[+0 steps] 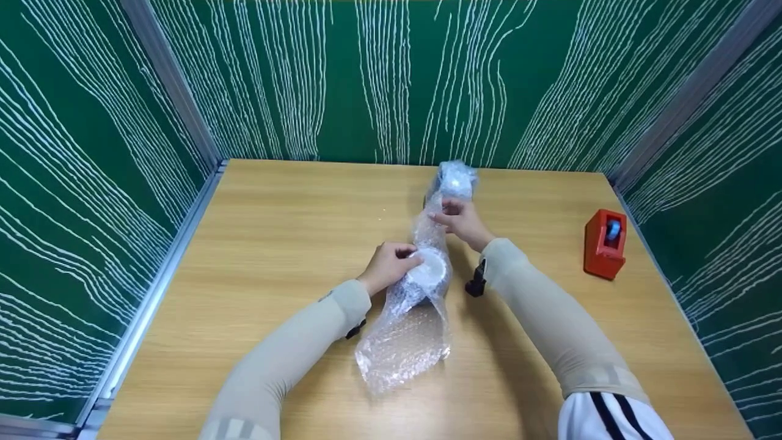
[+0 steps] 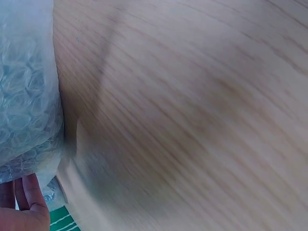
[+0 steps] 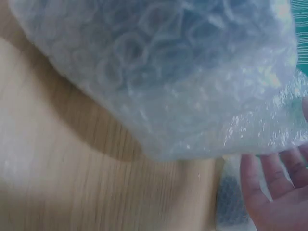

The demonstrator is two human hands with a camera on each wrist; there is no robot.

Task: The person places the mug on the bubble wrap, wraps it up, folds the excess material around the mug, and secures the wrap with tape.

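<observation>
A strip of clear bubble wrap point(image 1: 403, 348) runs from the front middle of the table toward the back. Within it sits a round, white-topped object point(image 1: 429, 269); its lower part is hidden by the plastic. My left hand point(image 1: 386, 266) holds the wrap at the object's left side, the thumb over the white top. Farther back, my right hand point(image 1: 465, 223) pinches the strip's right edge between thumb and fingers. The right wrist view shows those fingers point(image 3: 276, 180) beneath the wrap's edge. In the left wrist view, fingertips point(image 2: 31, 190) meet the bubbly plastic point(image 2: 29, 96).
A bluish bundle of bubble wrap point(image 1: 457, 180) stands at the table's back edge, behind the right hand. Toward the right edge is a red tape dispenser point(image 1: 605, 244) with a blue roll. Green panels point(image 1: 342, 79) with white lines enclose the wooden table point(image 1: 275, 226).
</observation>
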